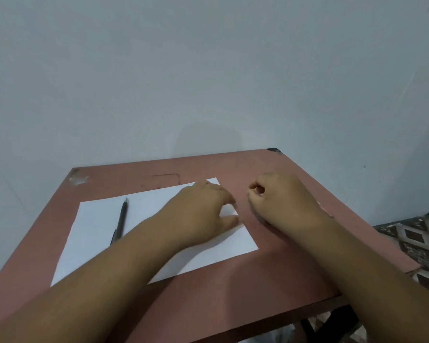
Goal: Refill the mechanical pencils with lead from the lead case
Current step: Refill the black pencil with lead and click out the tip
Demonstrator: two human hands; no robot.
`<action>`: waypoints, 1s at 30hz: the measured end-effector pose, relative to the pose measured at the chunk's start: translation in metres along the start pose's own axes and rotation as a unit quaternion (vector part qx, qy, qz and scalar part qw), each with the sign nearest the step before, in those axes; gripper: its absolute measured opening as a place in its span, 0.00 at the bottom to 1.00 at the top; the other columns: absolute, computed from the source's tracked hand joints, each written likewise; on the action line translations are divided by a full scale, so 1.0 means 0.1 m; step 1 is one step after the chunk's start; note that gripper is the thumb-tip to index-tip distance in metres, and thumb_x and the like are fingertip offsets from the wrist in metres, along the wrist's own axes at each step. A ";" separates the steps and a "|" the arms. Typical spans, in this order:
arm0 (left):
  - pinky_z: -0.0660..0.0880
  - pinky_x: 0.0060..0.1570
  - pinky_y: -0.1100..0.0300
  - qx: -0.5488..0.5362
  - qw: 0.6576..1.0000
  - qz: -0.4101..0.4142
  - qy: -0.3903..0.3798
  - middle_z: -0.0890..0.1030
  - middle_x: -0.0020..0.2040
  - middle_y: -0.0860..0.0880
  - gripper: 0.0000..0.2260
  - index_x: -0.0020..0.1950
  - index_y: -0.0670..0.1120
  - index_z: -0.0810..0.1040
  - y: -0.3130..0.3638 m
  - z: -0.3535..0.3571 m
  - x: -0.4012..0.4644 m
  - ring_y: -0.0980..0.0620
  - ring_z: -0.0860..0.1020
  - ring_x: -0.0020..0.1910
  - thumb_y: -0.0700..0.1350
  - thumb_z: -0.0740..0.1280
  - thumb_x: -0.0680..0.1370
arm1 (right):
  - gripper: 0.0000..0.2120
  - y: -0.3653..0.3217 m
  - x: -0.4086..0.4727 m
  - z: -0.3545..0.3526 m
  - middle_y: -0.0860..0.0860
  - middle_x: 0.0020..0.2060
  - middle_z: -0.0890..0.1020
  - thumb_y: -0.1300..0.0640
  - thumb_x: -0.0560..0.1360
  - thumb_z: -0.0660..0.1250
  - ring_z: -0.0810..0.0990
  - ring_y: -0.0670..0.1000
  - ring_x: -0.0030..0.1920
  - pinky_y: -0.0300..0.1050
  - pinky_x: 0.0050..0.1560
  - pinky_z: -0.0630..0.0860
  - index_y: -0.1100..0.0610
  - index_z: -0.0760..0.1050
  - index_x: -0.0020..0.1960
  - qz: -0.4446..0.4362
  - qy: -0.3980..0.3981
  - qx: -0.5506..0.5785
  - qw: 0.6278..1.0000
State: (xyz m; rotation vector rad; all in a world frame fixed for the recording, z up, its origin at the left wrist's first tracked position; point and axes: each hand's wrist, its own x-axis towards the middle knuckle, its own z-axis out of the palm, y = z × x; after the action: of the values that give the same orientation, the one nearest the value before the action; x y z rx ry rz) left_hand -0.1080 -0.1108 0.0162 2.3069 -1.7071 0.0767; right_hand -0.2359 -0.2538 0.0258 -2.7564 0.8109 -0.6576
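Observation:
A dark mechanical pencil (121, 222) lies on the left part of a white sheet of paper (97, 233), tip pointing away from me. My left hand (203, 214) hovers over the sheet's right edge. Its fingers and thumb are bent down around a small whitish patch that is too blurred to name. My right hand (280, 201) rests on the bare table just right of the sheet, its fingers curled into a loose fist with nothing visible in them. No lead case shows clearly.
The pink table (233, 293) stands against a pale wall. Its right edge runs diagonally, with patterned floor (416, 241) beyond it. The far left corner of the tabletop is chipped (78, 179).

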 end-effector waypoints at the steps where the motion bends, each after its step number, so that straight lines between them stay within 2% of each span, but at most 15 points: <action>1: 0.67 0.69 0.59 0.009 1.000 -0.006 0.004 0.74 0.70 0.61 0.21 0.68 0.58 0.76 -0.09 -0.05 -0.08 0.58 0.68 0.70 0.65 0.63 0.78 | 0.09 -0.09 0.02 0.01 0.48 0.39 0.83 0.53 0.77 0.65 0.80 0.51 0.42 0.49 0.45 0.80 0.54 0.82 0.43 -0.012 -0.010 -0.002 1.000; 3: 0.64 0.68 0.61 0.015 0.999 -0.027 0.008 0.72 0.72 0.61 0.23 0.70 0.58 0.75 -0.29 -0.15 -0.27 0.60 0.67 0.71 0.65 0.63 0.78 | 0.10 -0.27 0.06 0.05 0.48 0.43 0.84 0.52 0.79 0.64 0.81 0.50 0.43 0.45 0.44 0.79 0.52 0.83 0.48 -0.037 -0.039 -0.003 0.999; 6: 0.64 0.67 0.63 0.020 0.998 -0.054 0.032 0.72 0.70 0.63 0.23 0.69 0.58 0.76 -0.60 -0.28 -0.60 0.61 0.64 0.72 0.66 0.63 0.78 | 0.12 -0.51 0.12 0.17 0.45 0.54 0.82 0.50 0.81 0.64 0.79 0.49 0.52 0.42 0.50 0.73 0.49 0.82 0.61 -0.099 -0.072 0.009 0.992; 9: 0.67 0.64 0.64 0.021 0.995 -0.085 0.047 0.73 0.67 0.66 0.21 0.66 0.60 0.77 -0.89 -0.37 -0.95 0.63 0.65 0.71 0.66 0.61 0.78 | 0.13 -0.75 0.19 0.31 0.45 0.57 0.81 0.52 0.81 0.63 0.78 0.49 0.56 0.42 0.52 0.73 0.49 0.81 0.63 -0.152 -0.091 0.016 0.984; 11: 0.71 0.63 0.61 0.035 0.994 -0.092 0.057 0.75 0.66 0.66 0.25 0.64 0.60 0.79 -1.06 -0.40 -1.16 0.63 0.69 0.69 0.70 0.57 0.75 | 0.13 -0.93 0.23 0.43 0.45 0.58 0.80 0.54 0.82 0.63 0.77 0.49 0.58 0.44 0.54 0.75 0.48 0.81 0.64 -0.183 -0.107 0.019 0.977; 12: 0.72 0.61 0.63 0.037 0.993 -0.091 0.067 0.77 0.64 0.65 0.25 0.62 0.59 0.81 -1.13 -0.41 -1.26 0.63 0.72 0.66 0.71 0.57 0.75 | 0.14 -1.04 0.26 0.48 0.45 0.59 0.79 0.54 0.82 0.63 0.76 0.48 0.61 0.47 0.56 0.76 0.48 0.80 0.65 -0.199 -0.114 0.020 0.973; 14: 0.67 0.57 0.74 0.028 0.990 -0.107 0.082 0.80 0.61 0.64 0.19 0.59 0.58 0.83 -1.23 -0.44 -1.46 0.64 0.73 0.62 0.66 0.61 0.77 | 0.15 -1.24 0.32 0.58 0.43 0.62 0.78 0.56 0.83 0.61 0.71 0.49 0.66 0.51 0.59 0.76 0.46 0.78 0.66 -0.241 -0.132 0.024 0.961; 16: 0.65 0.54 0.76 0.018 0.988 -0.122 0.091 0.79 0.60 0.66 0.17 0.58 0.60 0.83 -1.31 -0.44 -1.62 0.69 0.72 0.61 0.65 0.62 0.78 | 0.17 -1.42 0.37 0.69 0.42 0.63 0.77 0.57 0.84 0.59 0.70 0.51 0.66 0.47 0.60 0.72 0.43 0.77 0.68 -0.287 -0.149 0.001 0.946; 18: 0.66 0.53 0.75 0.015 0.986 -0.132 0.103 0.77 0.59 0.70 0.16 0.58 0.63 0.82 -1.37 -0.44 -1.74 0.76 0.67 0.60 0.66 0.61 0.78 | 0.19 -1.56 0.40 0.79 0.43 0.58 0.79 0.61 0.83 0.62 0.71 0.52 0.61 0.50 0.58 0.73 0.42 0.78 0.66 -0.335 -0.143 0.000 0.931; 20: 0.69 0.56 0.72 -0.001 0.983 -0.149 0.109 0.75 0.58 0.73 0.14 0.57 0.64 0.82 -1.44 -0.42 -1.79 0.79 0.65 0.60 0.65 0.63 0.77 | 0.18 -1.62 0.43 0.89 0.44 0.51 0.81 0.64 0.79 0.67 0.75 0.52 0.55 0.51 0.50 0.77 0.44 0.83 0.60 -0.380 -0.124 0.032 0.916; 22: 0.71 0.59 0.67 -0.009 0.983 -0.155 0.102 0.76 0.58 0.72 0.14 0.58 0.64 0.81 -1.50 -0.41 -1.82 0.74 0.68 0.61 0.65 0.62 0.77 | 0.16 -1.63 0.48 0.98 0.43 0.48 0.83 0.65 0.76 0.72 0.74 0.49 0.50 0.42 0.41 0.73 0.45 0.86 0.54 -0.416 -0.106 0.042 0.902; 24: 0.74 0.58 0.65 -0.006 0.982 -0.155 0.103 0.78 0.57 0.71 0.12 0.58 0.64 0.81 -1.52 -0.42 -1.83 0.70 0.72 0.60 0.61 0.63 0.78 | 0.18 -1.66 0.53 1.01 0.41 0.45 0.82 0.67 0.72 0.75 0.70 0.44 0.47 0.38 0.36 0.69 0.44 0.86 0.50 -0.431 -0.089 0.032 0.898; 25: 0.74 0.56 0.64 -0.010 0.981 -0.158 0.110 0.79 0.56 0.70 0.10 0.59 0.63 0.82 -1.53 -0.42 -1.83 0.68 0.74 0.58 0.57 0.66 0.79 | 0.19 -1.67 0.55 1.02 0.40 0.45 0.82 0.67 0.71 0.75 0.69 0.43 0.46 0.39 0.36 0.71 0.43 0.85 0.49 -0.434 -0.087 0.025 0.896; 27: 0.76 0.55 0.60 -0.035 0.974 -0.183 0.127 0.81 0.53 0.66 0.11 0.58 0.63 0.82 -1.52 -0.45 -1.80 0.64 0.76 0.54 0.50 0.69 0.78 | 0.15 -1.66 0.59 1.06 0.41 0.46 0.81 0.64 0.74 0.73 0.71 0.45 0.48 0.49 0.39 0.78 0.43 0.84 0.49 -0.431 -0.088 0.027 0.898; 30: 0.78 0.52 0.54 -0.095 0.960 -0.219 0.145 0.81 0.48 0.57 0.10 0.55 0.66 0.81 -1.47 -0.51 -1.69 0.57 0.79 0.48 0.52 0.71 0.76 | 0.10 -1.62 0.62 1.02 0.38 0.47 0.80 0.57 0.79 0.68 0.73 0.45 0.50 0.53 0.52 0.76 0.41 0.81 0.51 -0.368 -0.110 0.093 0.918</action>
State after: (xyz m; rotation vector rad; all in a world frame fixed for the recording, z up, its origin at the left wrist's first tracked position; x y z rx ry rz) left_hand -0.0146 0.0990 0.0043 2.3321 -0.9952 0.1460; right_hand -0.0663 -0.1472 0.0070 -2.8307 -0.3580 -0.4751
